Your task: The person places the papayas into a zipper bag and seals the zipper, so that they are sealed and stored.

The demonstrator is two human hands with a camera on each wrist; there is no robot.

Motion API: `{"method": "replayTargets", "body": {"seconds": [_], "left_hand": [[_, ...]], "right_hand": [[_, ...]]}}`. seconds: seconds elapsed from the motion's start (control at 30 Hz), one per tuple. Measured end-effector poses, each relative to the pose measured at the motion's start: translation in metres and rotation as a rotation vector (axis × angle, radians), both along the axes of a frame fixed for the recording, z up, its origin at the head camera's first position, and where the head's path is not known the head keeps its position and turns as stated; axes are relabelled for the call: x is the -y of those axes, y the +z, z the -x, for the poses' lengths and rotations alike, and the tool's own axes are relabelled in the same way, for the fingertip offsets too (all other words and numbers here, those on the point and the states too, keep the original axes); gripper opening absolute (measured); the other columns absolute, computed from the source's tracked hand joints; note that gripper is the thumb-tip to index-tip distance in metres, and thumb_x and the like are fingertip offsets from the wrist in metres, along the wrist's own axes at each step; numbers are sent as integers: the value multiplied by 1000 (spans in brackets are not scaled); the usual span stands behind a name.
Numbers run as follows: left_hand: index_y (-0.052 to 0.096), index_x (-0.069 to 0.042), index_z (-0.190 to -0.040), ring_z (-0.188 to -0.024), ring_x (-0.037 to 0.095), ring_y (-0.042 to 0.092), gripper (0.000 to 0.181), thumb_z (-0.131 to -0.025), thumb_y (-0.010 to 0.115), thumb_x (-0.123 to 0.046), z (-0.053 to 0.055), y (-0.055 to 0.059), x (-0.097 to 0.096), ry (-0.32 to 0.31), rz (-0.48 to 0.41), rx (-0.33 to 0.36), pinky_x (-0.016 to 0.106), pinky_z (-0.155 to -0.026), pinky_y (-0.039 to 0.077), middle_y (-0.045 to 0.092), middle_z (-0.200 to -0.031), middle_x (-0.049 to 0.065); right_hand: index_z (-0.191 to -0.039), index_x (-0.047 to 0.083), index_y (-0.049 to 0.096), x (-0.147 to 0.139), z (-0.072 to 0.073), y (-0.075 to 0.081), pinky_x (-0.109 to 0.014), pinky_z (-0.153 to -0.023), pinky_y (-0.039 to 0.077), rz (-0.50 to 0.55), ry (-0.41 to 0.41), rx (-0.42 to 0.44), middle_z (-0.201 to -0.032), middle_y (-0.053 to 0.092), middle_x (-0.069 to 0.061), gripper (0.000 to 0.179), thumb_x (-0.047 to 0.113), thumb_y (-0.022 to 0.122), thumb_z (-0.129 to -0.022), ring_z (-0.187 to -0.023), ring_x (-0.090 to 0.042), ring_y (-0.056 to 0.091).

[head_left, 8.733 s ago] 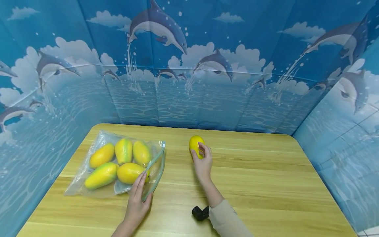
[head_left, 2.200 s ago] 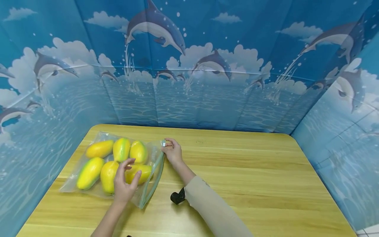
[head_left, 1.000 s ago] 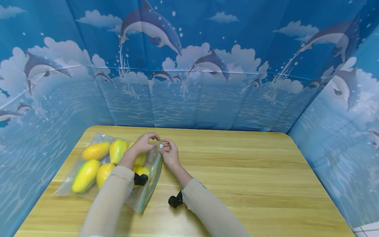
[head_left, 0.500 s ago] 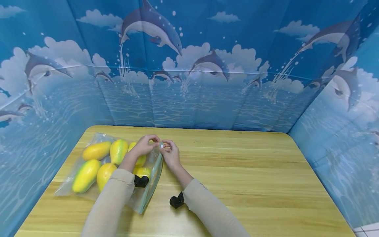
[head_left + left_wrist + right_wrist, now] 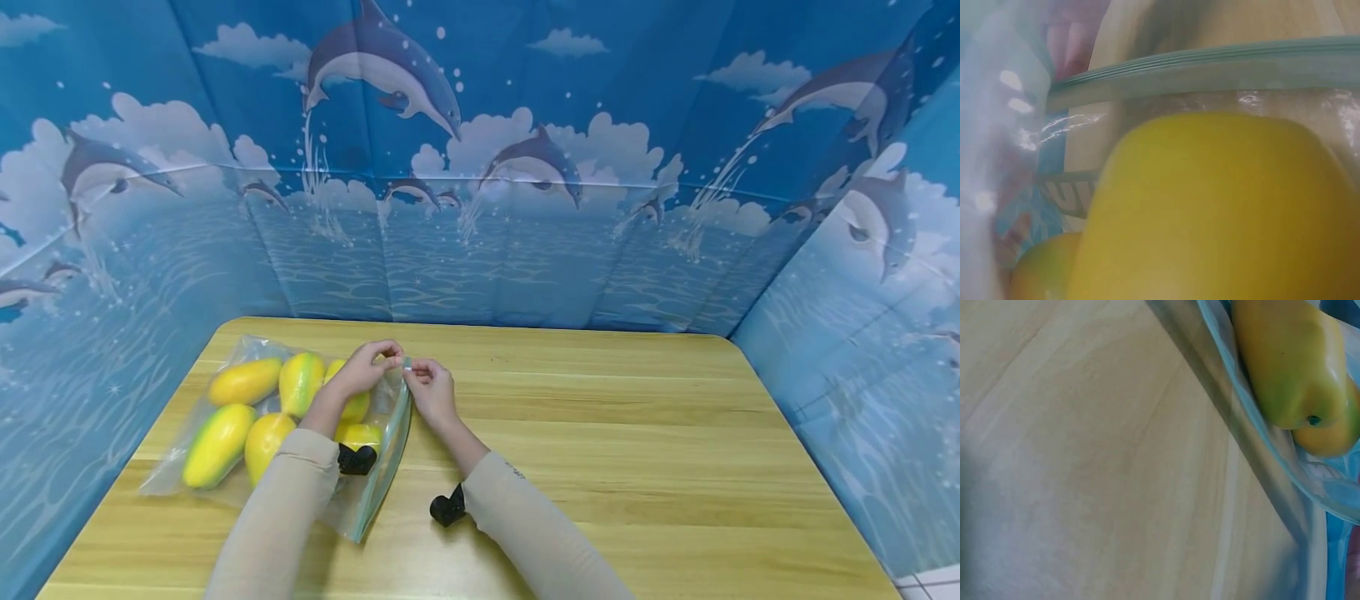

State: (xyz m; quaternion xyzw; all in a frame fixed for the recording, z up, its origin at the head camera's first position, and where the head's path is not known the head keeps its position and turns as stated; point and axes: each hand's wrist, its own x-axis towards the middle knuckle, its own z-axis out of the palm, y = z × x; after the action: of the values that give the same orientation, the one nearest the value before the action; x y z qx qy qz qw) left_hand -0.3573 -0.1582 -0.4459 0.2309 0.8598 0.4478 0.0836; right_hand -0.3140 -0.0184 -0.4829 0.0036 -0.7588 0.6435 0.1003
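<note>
A clear zip bag lies at the table's left, with several yellow-green mangoes inside. Its greenish zip edge faces right. At the far corner of that edge is a small pale zip slider. My left hand reaches over the bag and pinches this corner between thumb and fingers. From the other side, my right hand pinches the edge by the slider. In the left wrist view a mango fills the foreground below the zip strip. The right wrist view catches a mango through the plastic.
The wooden table stretches right, with rounded far corners. A blue dolphin-print curtain stands behind and at both sides. Black wrist cameras hang under both sleeves.
A loose mango went from mid-table into the bag. My right hand moved to the bag's far corner; the left then reached across to it. Lately, the right fingers have shifted slightly around the slider.
</note>
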Motion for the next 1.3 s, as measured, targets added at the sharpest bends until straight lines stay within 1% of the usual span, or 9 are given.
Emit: {"method": "replayTargets", "body": {"seconds": [0.23,0.33,0.43,0.5,0.57,0.73,1.0,1.17,1.3], "left_hand": [[55,-1,-94,-91,28,49,13,-94,46,-10,0,1,3,33,-51,-33,46,-87,37,55,-91,13],[54,-1,-94,-88,25,48,13,-94,46,-11,2,0,4,36,-56,-26,41,-82,38,55,-90,12],[54,-1,-94,-85,24,48,14,-94,46,-12,3,0,5,37,-59,-23,37,-78,38,54,-89,12],[54,-1,-95,-85,25,48,14,-95,46,-12,3,0,5,44,-63,-25,36,-77,38,54,-89,12],[54,-1,-95,-86,26,48,14,-95,46,-13,3,-1,6,58,-66,-24,36,-77,38,54,-90,13],[53,-2,-96,-89,29,49,16,-96,44,-15,5,-1,10,98,-82,11,35,-75,39,52,-94,14],[51,-3,-96,-94,36,48,17,-97,42,-17,6,-3,12,121,-96,41,37,-76,39,50,-96,13],[51,-2,-98,-96,38,47,20,-97,41,-19,6,-3,13,132,-104,52,38,-77,39,50,-97,13],[52,-1,-105,-98,37,47,23,-97,40,-20,5,-2,14,140,-110,60,39,-78,39,50,-100,16]], "right_hand": [[-90,-8,63,0,-12,-7,-18,-60,51,-1,50,68,-80,64,-13,15,3,62,-80,-67,-9,56],[-91,-10,61,0,-19,-8,-26,-59,54,51,84,117,-78,63,-13,16,2,62,-80,-64,-12,56],[-91,-12,60,0,-27,-10,-40,-58,55,109,112,150,-76,62,-16,16,0,61,-80,-60,-25,59],[-91,-13,59,0,-33,-12,-44,-58,55,124,122,170,-74,62,-15,16,-1,61,-81,-57,-28,59],[-89,-12,59,1,-39,-12,-41,-54,55,118,130,185,-72,61,-12,14,-1,60,-80,-53,-25,57],[-87,-10,59,4,-55,-12,-27,-48,53,109,155,232,-67,57,-4,12,-1,60,-78,-46,-10,51],[-84,-11,57,10,-85,-13,-37,-51,55,152,199,274,-63,53,-2,9,-5,58,-78,-45,-10,51],[-83,-10,55,13,-104,-15,-31,-51,55,168,239,304,-63,51,-1,8,-6,57,-77,-46,-9,53],[-82,-8,54,13,-119,-13,-27,-50,54,178,285,331,-63,51,-1,7,-7,57,-76,-46,-8,53]]}}
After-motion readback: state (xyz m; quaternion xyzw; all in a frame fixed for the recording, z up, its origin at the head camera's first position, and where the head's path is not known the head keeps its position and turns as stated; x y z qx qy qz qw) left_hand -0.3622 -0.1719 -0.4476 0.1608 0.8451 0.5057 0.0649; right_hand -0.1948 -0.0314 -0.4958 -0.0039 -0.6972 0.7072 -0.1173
